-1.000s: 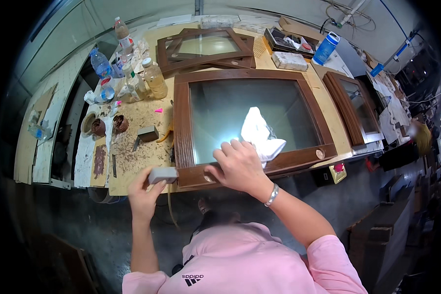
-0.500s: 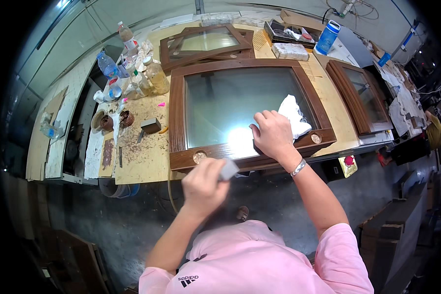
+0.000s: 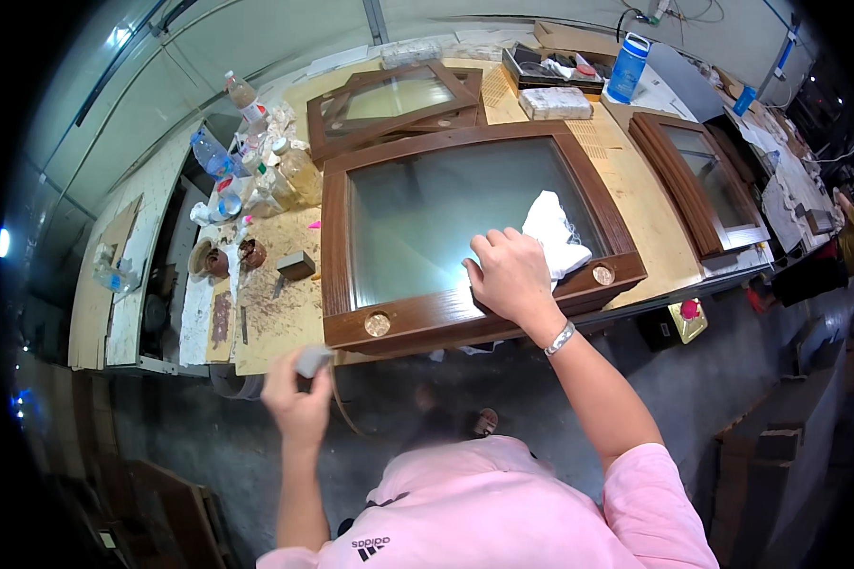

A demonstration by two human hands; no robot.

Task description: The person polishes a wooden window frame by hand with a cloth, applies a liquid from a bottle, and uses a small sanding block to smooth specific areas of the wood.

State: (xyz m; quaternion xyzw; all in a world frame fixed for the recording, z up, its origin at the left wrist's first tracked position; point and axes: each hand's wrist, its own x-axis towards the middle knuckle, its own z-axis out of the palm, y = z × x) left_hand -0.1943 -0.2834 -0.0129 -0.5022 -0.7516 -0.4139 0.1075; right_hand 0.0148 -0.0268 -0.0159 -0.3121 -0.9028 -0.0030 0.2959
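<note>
Hands first: my left hand (image 3: pixel 299 403), just below the brown window frame (image 3: pixel 474 303), is closed around a small grey block (image 3: pixel 311 360). My right hand (image 3: pixel 510 275) lies flat and open on the frame's lower rail, holding nothing, touching a white cloth (image 3: pixel 555 232) on the glass. Work looks midway, I judge. Left of the frame stand clear bottles (image 3: pixel 256 161), some holding amber liquid; beyond it, a blue bottle (image 3: pixel 628 66), contents hidden.

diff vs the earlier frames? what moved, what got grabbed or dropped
The left hand, holding a small grey block, came off the brown window frame: it lay on the near rail, and now it is below the edge. Nothing was let go. The right hand stays on the near rail beside the white cloth.
</note>
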